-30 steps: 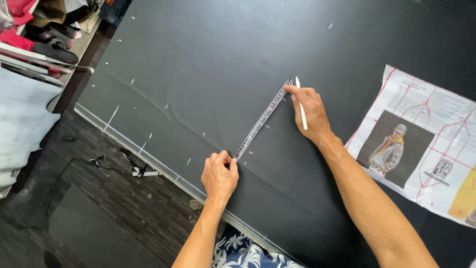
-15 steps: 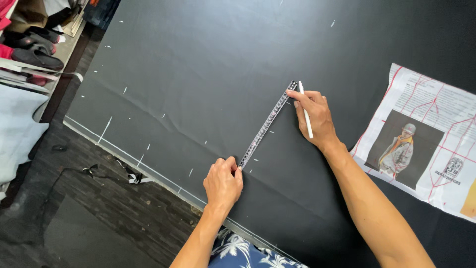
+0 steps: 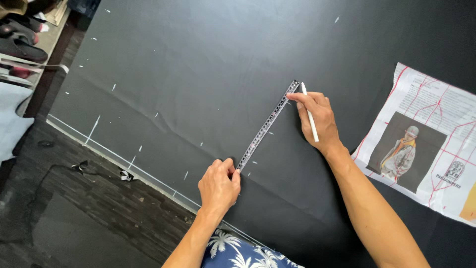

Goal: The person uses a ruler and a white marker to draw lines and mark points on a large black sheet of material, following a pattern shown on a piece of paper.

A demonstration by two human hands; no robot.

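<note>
A large sheet of black fabric (image 3: 208, 64) lies spread flat, dotted with short white chalk marks. Across it runs a measuring tape (image 3: 267, 125), stretched straight and diagonal. My left hand (image 3: 218, 186) pins the tape's near end against the fabric with thumb and fingers. My right hand (image 3: 317, 119) holds the far end down with the fingertips and grips a white chalk pencil (image 3: 310, 119), its tip pointing up beside the tape's far end.
A paper pattern sheet (image 3: 426, 154) with red lines and a picture of a person in a jacket lies on the fabric at the right. Dark wooden floor (image 3: 74, 213) with small scraps lies beyond the fabric's white-marked edge. Shoes (image 3: 25, 39) sit at the upper left.
Both hands keep the tape stretched in the same line. The view has shifted a little, and the right hand has edged slightly along the tape's far end.
</note>
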